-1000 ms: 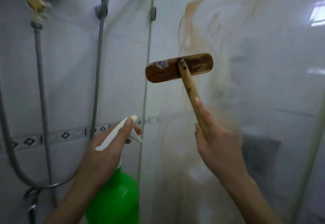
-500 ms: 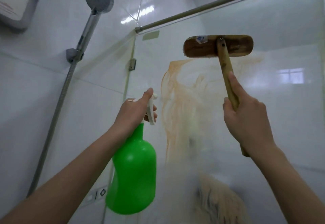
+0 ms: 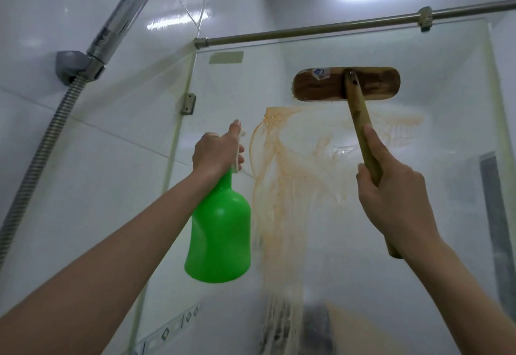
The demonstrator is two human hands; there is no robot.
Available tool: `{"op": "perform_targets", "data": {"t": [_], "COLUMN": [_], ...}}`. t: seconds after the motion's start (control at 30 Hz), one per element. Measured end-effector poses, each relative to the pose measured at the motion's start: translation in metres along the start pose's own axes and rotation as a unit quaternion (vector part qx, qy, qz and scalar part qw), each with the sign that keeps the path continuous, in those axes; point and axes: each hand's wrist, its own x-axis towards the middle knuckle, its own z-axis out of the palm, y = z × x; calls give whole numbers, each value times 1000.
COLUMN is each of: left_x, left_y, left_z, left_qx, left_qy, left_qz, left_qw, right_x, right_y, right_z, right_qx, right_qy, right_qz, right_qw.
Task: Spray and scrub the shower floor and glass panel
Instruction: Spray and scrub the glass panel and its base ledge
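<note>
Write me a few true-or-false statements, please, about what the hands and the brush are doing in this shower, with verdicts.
1. The left hand grips a green spray bottle. True.
2. The brush head is lowered, below both hands. False: it is raised above them, against the glass panel.
3. Orange streaks run down the glass below the brush head. True.
4. The right hand holds nothing. False: it grips the wooden handle.
</note>
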Motion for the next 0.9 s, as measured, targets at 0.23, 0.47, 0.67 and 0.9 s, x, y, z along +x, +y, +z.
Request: {"op": "perform_targets", "data": {"t": [0.23,0.47,0.67,0.9], "left_x": [12,-2,-23,-54], "left_y": [17,52,81,100], "left_z": [20,60,103,137], "left_qx": [-7,-59,-138,-167], "left_qy": [3,-53,-149,-207], "left_qz": [13,32,5,-4], "left_qw": [1000,996,979,964], "right_x": [-3,0,5,9], "right_y": [7,28,44,60], "right_z": [-19,-47,-69,-91], "right_qx": [-50,-80,-85,-102], "right_qy": [13,23,25,36], "right_qz": [-6,6,28,45], "right_qw": [999,997,996,993]}}
